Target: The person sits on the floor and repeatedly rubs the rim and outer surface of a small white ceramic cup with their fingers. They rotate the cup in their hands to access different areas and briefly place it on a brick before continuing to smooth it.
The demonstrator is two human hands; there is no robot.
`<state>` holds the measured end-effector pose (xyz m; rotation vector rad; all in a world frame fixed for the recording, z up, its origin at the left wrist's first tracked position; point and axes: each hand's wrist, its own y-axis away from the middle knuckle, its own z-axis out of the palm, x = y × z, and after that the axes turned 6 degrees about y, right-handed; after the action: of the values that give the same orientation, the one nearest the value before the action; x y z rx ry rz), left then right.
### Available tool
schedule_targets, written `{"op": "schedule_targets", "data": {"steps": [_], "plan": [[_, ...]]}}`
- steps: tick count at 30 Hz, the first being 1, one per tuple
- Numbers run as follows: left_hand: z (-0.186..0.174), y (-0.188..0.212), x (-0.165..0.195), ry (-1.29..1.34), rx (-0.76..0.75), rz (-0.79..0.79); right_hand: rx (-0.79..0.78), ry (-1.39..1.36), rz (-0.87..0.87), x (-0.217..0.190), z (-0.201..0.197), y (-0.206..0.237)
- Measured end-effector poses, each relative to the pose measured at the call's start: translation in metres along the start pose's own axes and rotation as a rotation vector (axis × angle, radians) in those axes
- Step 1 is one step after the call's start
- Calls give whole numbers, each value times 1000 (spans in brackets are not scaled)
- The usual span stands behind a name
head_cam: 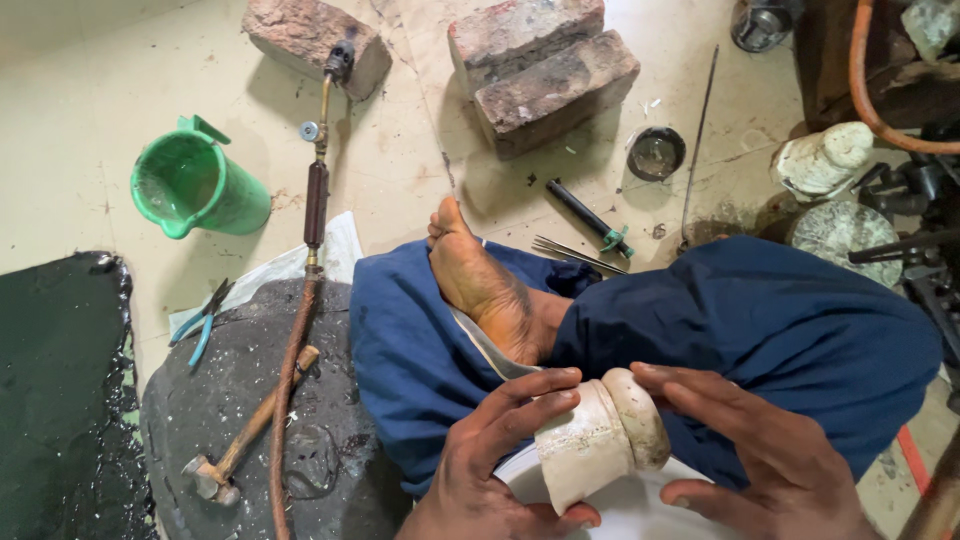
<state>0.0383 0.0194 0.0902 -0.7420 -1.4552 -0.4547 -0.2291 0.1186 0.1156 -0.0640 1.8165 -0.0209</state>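
Together, left hand [495, 455] and right hand [765, 455] each keep a closed grip on the whitish cylindrical piece [600, 435].

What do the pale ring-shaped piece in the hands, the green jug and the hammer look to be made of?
Pale ring-shaped piece, held by the left hand and right hand: probably plaster or chalky stone, matte and off-white. Green jug: plastic, with a smooth, even colour and moulded spout. Hammer: wooden handle, dull grey metal head.

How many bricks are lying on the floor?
3: one brick at top left under the torch tip, and two stacked bricks at top centre. Others may lie outside view.
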Motion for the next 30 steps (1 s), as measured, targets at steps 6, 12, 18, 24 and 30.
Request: {"op": "schedule_targets", "data": {"steps": [6, 12, 18, 24, 30], "plan": [[1, 2, -2, -30, 20, 45, -31, 244, -150, 2, -1, -4], [5, 8, -12, 25, 69, 82, -32, 202, -38, -1, 0, -9], [31, 8, -32, 611, 254, -105, 94, -129, 71, 18, 13, -13], [39, 4, -47, 553, 291, 18, 51, -475, 326, 46, 27, -7], [35, 10, -38, 842, 243, -296, 107, -539, 393, 47, 26, -17]]}}
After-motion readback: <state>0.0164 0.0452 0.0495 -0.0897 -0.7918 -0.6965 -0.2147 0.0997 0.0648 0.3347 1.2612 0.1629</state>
